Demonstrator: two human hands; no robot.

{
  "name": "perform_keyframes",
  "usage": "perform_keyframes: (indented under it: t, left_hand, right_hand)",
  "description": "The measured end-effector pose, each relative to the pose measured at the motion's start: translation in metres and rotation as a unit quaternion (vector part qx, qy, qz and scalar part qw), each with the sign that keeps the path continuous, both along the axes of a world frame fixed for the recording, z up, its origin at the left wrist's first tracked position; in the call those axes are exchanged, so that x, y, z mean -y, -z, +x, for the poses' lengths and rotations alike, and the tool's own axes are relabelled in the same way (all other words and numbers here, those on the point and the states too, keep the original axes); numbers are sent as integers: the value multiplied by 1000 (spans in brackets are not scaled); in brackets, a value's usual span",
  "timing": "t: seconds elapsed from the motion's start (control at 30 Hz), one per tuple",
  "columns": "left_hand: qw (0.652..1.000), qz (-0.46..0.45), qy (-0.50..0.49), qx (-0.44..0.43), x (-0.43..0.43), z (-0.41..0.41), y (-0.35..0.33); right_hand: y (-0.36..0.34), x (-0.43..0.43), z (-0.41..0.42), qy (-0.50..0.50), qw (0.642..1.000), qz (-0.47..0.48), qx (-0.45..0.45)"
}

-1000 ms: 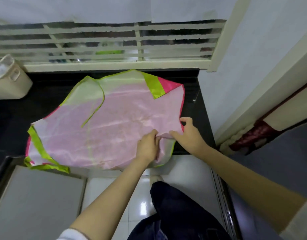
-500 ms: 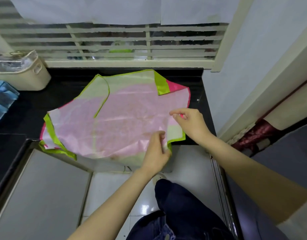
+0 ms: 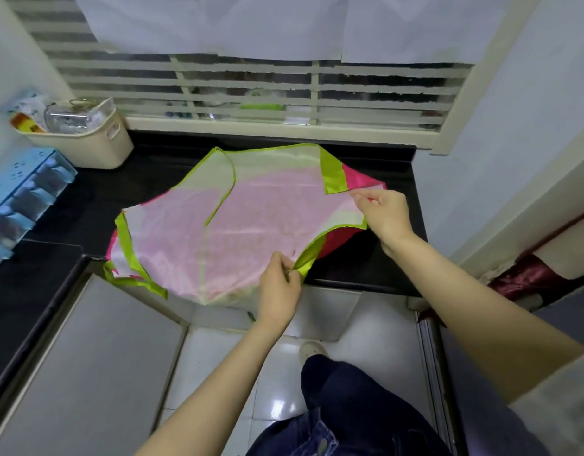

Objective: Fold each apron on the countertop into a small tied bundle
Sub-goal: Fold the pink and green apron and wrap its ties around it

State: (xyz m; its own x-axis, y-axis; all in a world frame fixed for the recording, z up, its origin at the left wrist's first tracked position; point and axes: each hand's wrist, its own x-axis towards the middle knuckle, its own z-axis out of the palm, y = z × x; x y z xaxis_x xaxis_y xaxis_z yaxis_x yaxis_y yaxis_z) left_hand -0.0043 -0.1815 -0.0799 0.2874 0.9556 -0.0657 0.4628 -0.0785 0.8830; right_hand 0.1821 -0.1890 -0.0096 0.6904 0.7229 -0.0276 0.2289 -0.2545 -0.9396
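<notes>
Head view: left hand (image 3: 279,286) and right hand (image 3: 384,213) each pinch the right edge of a pink, green-trimmed apron (image 3: 238,232), lying mostly spread on the black tabletop (image 3: 366,268). Folding looks barely begun; bundling and tying remain.

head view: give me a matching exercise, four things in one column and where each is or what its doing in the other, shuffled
Things
1. apron
2. cream basket
3. left hand
4. right hand

Places or states
a. pinches the apron's right edge, near the pink corner
b. lies spread on the black countertop
c. pinches the green trim at the near edge
d. stands at the back left of the countertop

Pairs: 1-b, 2-d, 3-c, 4-a
</notes>
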Motion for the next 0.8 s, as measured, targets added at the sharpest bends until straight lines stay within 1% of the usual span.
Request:
perform_keyframes:
  t: [0.03,0.1,0.17,0.2,0.23,0.27,0.3,0.37,0.4,0.43,0.5,0.53,0.6,0.63,0.67,0.7,0.77,0.8]
  left_hand:
    - [1000,-18,-12,23,-4,0,-2]
    - [998,-37,-22,38,-14,3,-9]
    - [997,-51,-1,49,-22,6,-16]
    - [997,-61,22,46,-26,6,-18]
    - [995,-74,62,39,-31,4,-20]
    - [989,-90,116,14,-38,1,-21]
    - [976,-106,188,-16,-46,-4,-18]
    - [928,-131,331,-106,-61,-14,-15]
    - [903,-143,374,-156,-68,-20,-15]
    - [888,-145,383,-208,-79,-27,-12]
    - [881,-144,349,-284,-105,-36,-15]
    - [880,-123,333,-316,-121,-37,-20]
    - [864,-46,291,-409,-151,-31,-34]
    - [863,-10,241,-444,-165,-25,-42]
    - [875,24,181,-449,-178,-17,-49]
    - [896,56,123,-423,-187,-11,-53]
    - [931,129,45,-338,-205,10,-57]
    - [944,153,32,-291,-211,22,-56]
  right_hand:
    - [1,-4,2,5,1000,-7,8]
    - [6,-10,8,10,999,-31,42]
    - [12,-17,18,30,997,-47,54]
    - [17,-21,25,45,997,-49,41]
    - [20,-24,32,59,997,-46,5]
    - [25,-27,38,66,996,-44,-40]
    - [26,-28,43,69,994,-51,-65]
    - [33,-33,56,75,992,-68,-74]
    - [34,-34,63,81,992,-65,-78]
    - [36,-36,68,93,989,-65,-94]
    - [40,-41,78,105,985,-63,-123]
    - [43,-44,83,108,983,-76,-125]
    - [48,-52,89,111,981,-89,-131]
    - [50,-58,91,117,980,-82,-140]
    - [51,-65,93,133,978,-77,-143]
    - [51,-68,93,149,977,-81,-131]
    - [51,-80,97,176,976,-94,-91]
    - [52,-84,99,182,976,-89,-83]
